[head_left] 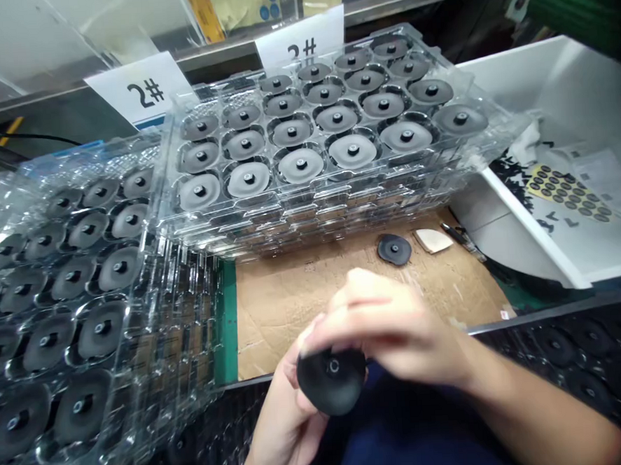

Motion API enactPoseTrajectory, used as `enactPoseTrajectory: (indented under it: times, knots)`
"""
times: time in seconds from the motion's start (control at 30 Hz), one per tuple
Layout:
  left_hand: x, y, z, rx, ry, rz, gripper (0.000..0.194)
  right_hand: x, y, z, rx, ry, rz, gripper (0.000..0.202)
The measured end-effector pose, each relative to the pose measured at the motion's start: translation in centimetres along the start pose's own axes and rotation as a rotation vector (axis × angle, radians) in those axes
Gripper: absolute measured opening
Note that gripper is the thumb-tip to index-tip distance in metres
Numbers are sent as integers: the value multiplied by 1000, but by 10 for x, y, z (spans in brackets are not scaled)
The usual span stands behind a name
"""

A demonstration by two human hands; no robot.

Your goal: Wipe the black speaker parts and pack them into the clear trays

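Note:
My left hand [295, 416] holds a round black part [333, 385] with a small central stem, its fingers wrapped behind and around the edge. Over the top edge of that part lie the fingers of my right hand [384, 326], bent and slightly blurred; whether they pinch anything is hidden. Beyond my hands, a similar dark part [394, 249] rests on a brown cardboard sheet [277, 298]. Beside it sits a cream-coloured pad [434, 240].
Stacked clear trays [299, 212] of dark discs stand behind the cardboard, with another tray stack [138, 341] at left. A white bin [541, 225] at right holds small black pieces and a yellow sticker sheet [568, 192]. A pen-like tool [463, 241] lies near the bin.

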State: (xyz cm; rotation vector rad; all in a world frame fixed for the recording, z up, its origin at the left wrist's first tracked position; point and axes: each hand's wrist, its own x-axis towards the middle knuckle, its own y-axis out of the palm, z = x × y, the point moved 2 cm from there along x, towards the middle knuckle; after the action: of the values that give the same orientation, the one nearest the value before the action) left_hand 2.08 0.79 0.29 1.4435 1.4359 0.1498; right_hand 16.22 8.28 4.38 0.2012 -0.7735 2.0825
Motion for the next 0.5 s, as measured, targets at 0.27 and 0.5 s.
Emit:
enactPoseTrajectory:
  times: [0.27, 0.5]
  knots:
    - [-5, -16, 0, -171, -49, 177, 52, -93, 44, -72, -89, 591, -47, 19]
    - [1, -5, 9, -101, -36, 156, 59, -39, -2, -11, -168, 371, -207, 22]
